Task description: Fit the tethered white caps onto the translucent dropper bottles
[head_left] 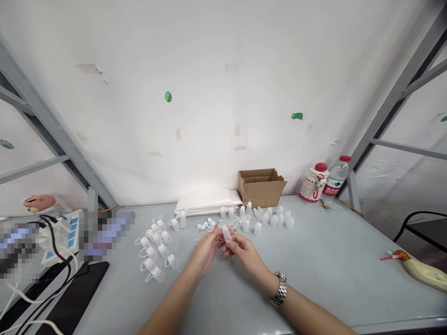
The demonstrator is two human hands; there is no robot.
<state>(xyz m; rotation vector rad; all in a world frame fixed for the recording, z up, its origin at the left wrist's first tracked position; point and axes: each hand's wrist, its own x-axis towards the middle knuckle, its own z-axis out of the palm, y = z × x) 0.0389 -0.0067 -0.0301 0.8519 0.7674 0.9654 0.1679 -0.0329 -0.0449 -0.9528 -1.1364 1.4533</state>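
Observation:
A small translucent squeeze bottle (pixel 226 235) is tilted between my two hands above the middle of the table. My right hand (pixel 244 253) pinches its lower end with thumb and fingers. Closed round its upper end are the fingers of my left hand (pixel 209 245), partly hidden behind the bottle. Just beyond my hands lies a small heap of white caps (pixel 206 224). Several capped bottles with looped strips (pixel 152 253) stand to the left. More capped bottles (pixel 246 226) stand beyond my right hand, and several bottles without visible caps (pixel 274 220) are grouped to their right.
White flat packs (pixel 202 203) and an open cardboard box (pixel 261 193) sit against the wall. A decorated flask (pixel 313 184) and a red-capped water bottle (pixel 337 179) stand back right. A power strip (pixel 63 237), cables and a black slab (pixel 80 298) occupy the left.

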